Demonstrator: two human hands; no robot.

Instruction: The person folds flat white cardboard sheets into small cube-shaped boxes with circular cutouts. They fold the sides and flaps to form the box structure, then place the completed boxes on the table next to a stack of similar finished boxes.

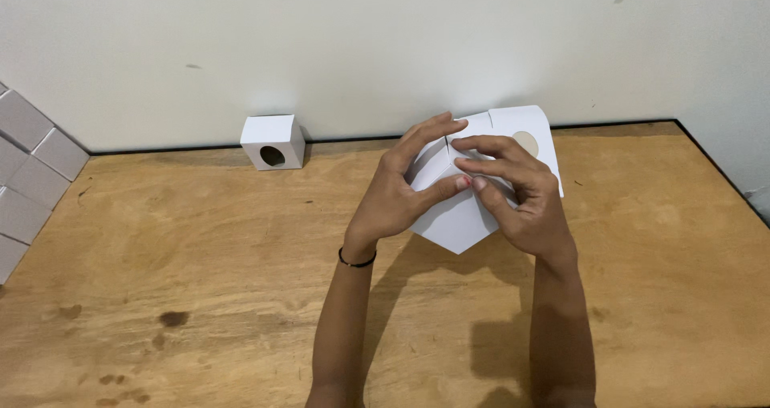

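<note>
I have a half-folded white cardboard box [457,224] up off the desk [200,248], clamped between both hands. My left hand [401,191] grips its near-left side, thumb pressed against the front panel and fingers reaching over the top edge. My right hand [521,199] closes on it from the other side, its fingers [489,145] laid across the upper flaps, the thumb meeting my left thumb on the panel. The two hands are together, touching at the thumbs. One corner of the box points down toward me below my hands; a flap with a round cut-out [525,142] stands just beyond my right fingers. I cannot tell whether anything is inside it.

Well away to the left of my left hand, against the wall, sits a finished small white box [273,141] with an oval opening in its front; the opening looks dark. Further left, at the desk's edge, a stack of grey-white boxes [28,167] leans.
</note>
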